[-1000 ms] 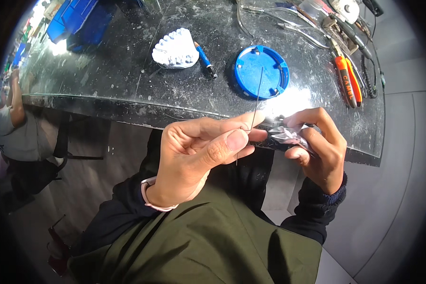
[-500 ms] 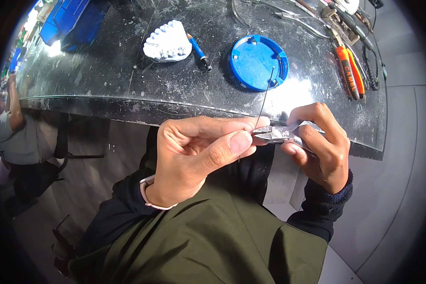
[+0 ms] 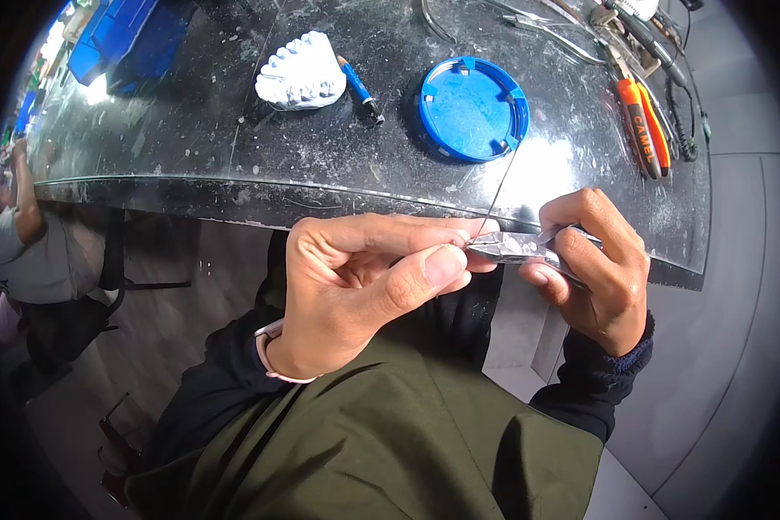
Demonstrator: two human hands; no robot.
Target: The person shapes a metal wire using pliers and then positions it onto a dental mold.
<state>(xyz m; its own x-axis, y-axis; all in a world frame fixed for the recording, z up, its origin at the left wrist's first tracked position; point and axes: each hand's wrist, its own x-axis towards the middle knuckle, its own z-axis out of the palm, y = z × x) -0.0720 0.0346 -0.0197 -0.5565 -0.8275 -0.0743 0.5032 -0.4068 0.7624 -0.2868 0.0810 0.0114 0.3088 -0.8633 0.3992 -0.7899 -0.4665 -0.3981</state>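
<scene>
Between the thumb and fingertips of my left hand (image 3: 368,282) a thin metal wire (image 3: 499,192) is pinched. Its long free end sticks up and to the right, across the near rim of the blue dish. My right hand (image 3: 600,273) is wrapped round a pair of metal pliers (image 3: 518,246), whose jaws point left and meet the wire right at my left fingertips. Both hands are in front of the bench edge, above my lap. Whatever part of the wire lies inside my left fingers is hidden.
On the dark bench (image 3: 191,130) stand a white dental cast (image 3: 302,76), a blue pencil (image 3: 360,92) and a round blue dish (image 3: 470,111). Orange-handled pliers (image 3: 646,130) and other tools lie at right. A blue container (image 3: 113,35) is far left; another person (image 3: 39,247) sits beyond.
My right hand and the pliers have shifted slightly right. The wire's free end has tipped further to the right, and the plier jaws look more closed.
</scene>
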